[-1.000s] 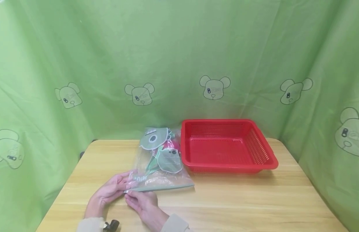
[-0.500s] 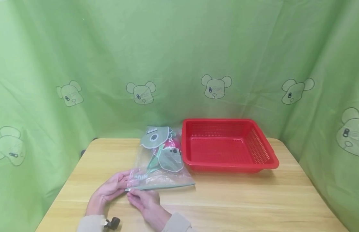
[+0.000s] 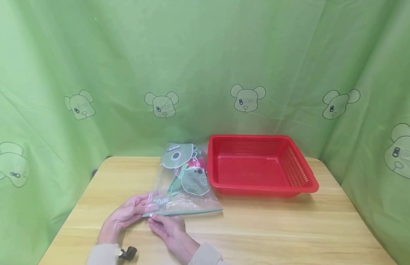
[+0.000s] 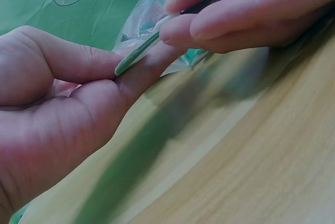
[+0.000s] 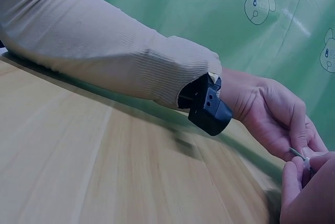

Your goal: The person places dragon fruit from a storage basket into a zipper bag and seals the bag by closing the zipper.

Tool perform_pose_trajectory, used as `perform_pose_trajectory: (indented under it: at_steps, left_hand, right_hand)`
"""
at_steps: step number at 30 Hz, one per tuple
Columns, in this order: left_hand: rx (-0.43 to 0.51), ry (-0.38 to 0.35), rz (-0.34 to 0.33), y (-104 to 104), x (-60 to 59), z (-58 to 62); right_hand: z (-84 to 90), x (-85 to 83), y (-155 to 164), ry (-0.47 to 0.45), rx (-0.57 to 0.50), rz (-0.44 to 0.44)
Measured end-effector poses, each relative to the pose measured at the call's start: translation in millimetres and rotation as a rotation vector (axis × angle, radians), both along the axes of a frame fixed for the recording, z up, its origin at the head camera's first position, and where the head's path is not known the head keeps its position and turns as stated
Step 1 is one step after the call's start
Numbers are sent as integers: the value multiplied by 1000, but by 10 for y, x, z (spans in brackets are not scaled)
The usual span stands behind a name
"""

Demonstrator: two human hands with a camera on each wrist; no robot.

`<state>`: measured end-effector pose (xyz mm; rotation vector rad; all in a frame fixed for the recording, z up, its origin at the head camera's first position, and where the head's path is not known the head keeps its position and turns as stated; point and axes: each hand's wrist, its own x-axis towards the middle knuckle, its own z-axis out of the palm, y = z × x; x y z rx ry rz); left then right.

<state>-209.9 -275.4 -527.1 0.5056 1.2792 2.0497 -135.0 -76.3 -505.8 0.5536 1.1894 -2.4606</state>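
A green curtain (image 3: 205,55) printed with bears hangs behind a wooden table (image 3: 274,228). Since a second ago little has changed: the right hand (image 3: 170,230) has slid slightly rightward along the zip edge. The clear printed bag (image 3: 183,184) lies flat, just left of the red basket (image 3: 261,165), its long axis running away from the person, sealed edge nearest them. The left hand (image 3: 123,217) pinches the bag's near-left corner; the right hand's fingers (image 4: 246,14) pinch the seal beside it.
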Motion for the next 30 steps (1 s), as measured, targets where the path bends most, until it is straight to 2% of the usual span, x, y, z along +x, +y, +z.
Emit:
perform_pose_trajectory:
  at_steps: [9,23,30]
  left_hand:
    - [-24,25,5,0,-19,21]
    - [-35,3,27,8,-2,23]
    - [-3,1,16,1,11,8]
  right_hand:
    - [16,-11,37,9,9,5]
    - [-16,7,136,15,-2,3]
    - [-49,11,190,21,7,4]
